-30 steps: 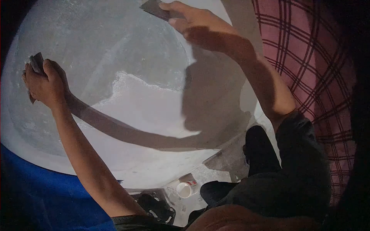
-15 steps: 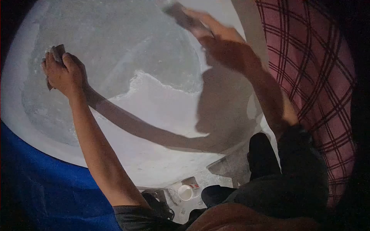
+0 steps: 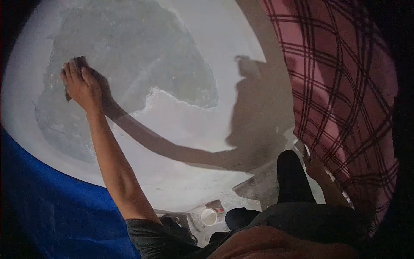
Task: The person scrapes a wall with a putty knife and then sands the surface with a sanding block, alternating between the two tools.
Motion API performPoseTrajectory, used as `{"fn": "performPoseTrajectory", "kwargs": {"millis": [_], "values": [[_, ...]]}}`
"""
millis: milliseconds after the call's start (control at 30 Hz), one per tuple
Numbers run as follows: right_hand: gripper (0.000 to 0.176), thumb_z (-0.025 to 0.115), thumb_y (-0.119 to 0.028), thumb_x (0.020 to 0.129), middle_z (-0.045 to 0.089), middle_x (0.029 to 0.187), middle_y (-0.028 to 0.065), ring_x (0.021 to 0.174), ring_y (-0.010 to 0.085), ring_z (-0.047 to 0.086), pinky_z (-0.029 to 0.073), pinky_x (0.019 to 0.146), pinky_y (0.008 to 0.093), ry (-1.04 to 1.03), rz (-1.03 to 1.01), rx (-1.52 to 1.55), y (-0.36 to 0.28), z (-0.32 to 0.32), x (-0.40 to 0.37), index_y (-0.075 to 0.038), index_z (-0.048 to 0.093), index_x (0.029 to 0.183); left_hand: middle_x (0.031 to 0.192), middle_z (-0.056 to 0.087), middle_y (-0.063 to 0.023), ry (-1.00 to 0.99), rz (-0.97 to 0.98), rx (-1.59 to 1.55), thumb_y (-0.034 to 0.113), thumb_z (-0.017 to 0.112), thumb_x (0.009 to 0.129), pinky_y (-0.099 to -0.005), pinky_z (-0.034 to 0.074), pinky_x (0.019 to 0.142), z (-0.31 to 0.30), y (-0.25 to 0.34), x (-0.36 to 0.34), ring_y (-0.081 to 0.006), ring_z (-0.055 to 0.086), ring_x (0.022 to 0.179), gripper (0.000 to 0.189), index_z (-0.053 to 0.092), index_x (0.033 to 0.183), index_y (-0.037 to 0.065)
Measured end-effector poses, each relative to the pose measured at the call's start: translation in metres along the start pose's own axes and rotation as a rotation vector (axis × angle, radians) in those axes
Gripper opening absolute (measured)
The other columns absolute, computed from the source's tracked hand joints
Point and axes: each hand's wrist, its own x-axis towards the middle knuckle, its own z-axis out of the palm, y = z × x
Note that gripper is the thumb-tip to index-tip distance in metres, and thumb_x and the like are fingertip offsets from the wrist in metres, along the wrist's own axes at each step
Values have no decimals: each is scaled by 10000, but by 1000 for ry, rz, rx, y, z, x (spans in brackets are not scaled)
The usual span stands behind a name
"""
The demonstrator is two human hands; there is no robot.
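Note:
My left hand (image 3: 81,84) is raised against the wall and shut on a small dark pad (image 3: 76,61), pressing it onto a large grey damp-looking patch (image 3: 138,52). Below that patch the wall is white (image 3: 185,125). My right hand (image 3: 315,166) hangs low at the right, next to the plaid cloth and a dark shape (image 3: 291,177). Its fingers are dim and partly hidden, so I cannot tell what it holds. My arm's shadow crosses the wall.
A pink plaid cloth (image 3: 345,86) hangs along the right side. Blue fabric (image 3: 51,207) fills the lower left. On the floor below stand a white cup (image 3: 210,216) and some dark clutter (image 3: 177,222).
My right hand, which held a dark flat tool high on the wall, has dropped to the lower right. My left hand with the pad has shifted slightly rightward.

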Motion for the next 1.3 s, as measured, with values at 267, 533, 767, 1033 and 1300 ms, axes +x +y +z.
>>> {"fn": "performPoseTrajectory", "kwargs": {"millis": [267,533,767,1033,1300], "values": [[467,536,-301,1023,615,1227,286,1161,435,577,450,1004,509,45,269,152,107,52,-15,15,506,1365,1527,470,-148,-178,194,-308,241,500,979,-601,330,1119,32,200,20,-378,375,1451,487,483,1448,110],[482,521,-338,1034,609,1273,258,1178,399,576,448,1013,508,465,947,608,319,148,-146,9,506,1367,1601,331,-212,-723,418,-280,121,532,918,-696,323,1093,-15,347,-225,-397,266,1505,611,398,1506,22],[472,529,-331,1030,619,1240,238,1097,366,608,484,932,483,440,1134,555,319,100,-193,7,503,1358,1483,500,-159,-1630,-159,-787,56,599,811,-523,262,1201,-303,287,-554,-331,369,1455,545,589,1355,89],[460,538,-323,1026,631,1203,215,1006,329,646,525,840,454,448,1017,660,337,95,-124,4,500,1347,1412,560,-198,-2104,-1527,475,135,615,883,-467,379,1122,-751,247,-587,-367,508,1324,525,556,1398,57],[449,547,-314,1022,643,1166,192,914,292,683,566,747,425,373,774,950,295,139,-4,1,496,1337,1428,548,-214,-1589,-2019,324,175,586,930,-458,364,1138,-811,336,-560,-385,497,1338,511,532,1416,25]]}}
